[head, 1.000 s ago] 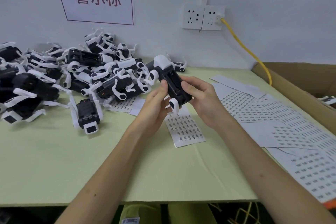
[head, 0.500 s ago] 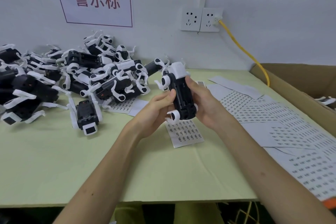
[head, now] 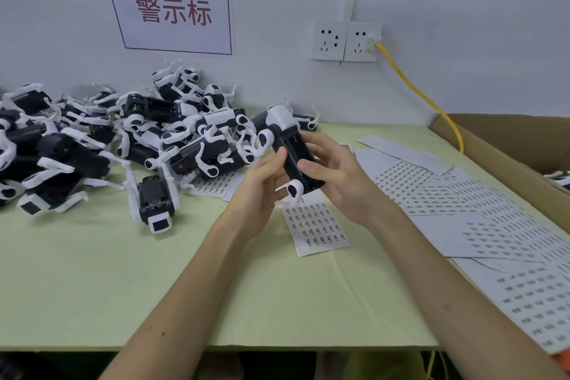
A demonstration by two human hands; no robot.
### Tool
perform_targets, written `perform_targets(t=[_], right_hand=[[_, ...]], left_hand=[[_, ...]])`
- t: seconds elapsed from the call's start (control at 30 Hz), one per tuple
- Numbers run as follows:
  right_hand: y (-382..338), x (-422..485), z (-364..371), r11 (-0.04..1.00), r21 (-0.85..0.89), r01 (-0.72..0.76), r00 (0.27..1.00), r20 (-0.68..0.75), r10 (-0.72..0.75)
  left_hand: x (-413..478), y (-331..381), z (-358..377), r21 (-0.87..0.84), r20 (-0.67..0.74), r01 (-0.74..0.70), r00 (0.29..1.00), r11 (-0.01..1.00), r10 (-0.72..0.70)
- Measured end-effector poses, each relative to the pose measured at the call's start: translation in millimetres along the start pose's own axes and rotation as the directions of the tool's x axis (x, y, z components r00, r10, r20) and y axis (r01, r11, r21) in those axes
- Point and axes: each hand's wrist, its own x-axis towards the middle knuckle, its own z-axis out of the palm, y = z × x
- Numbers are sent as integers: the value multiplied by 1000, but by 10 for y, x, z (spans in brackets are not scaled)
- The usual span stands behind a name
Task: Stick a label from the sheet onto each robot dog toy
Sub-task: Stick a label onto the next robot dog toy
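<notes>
Both hands, left [head: 262,182], right [head: 336,182], grip black-bodied, white-legged robot dog toy [head: 293,151], underside up.

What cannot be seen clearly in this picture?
Head view only:
- Print on the label sheet: too small to read.
- Whether the held robot dog toy already carries a label: hands cover parts of it.
- Cardboard box contents: cut off by the right edge.

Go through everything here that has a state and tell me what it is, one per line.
Black-and-white robot dog toy: belly up, held by both hands.
Left hand: gripping it.
Right hand: gripping it.
Small white label sheet: flat on the table.
Right white wall socket: plugged with yellow cable.
</notes>
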Motion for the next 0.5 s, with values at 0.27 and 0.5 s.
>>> perform_targets(t=[0.27, 0.5], right_hand=[[66, 7, -3, 984, -164, 69, 956, -270, -112], [177, 60, -47, 863, -467, -193, 946, -323, 36]], left_hand=[[34, -92, 17, 149, -65, 23, 998, 989, -14], [57, -57, -24, -5, -272, 6, 962, 1000, -7]])
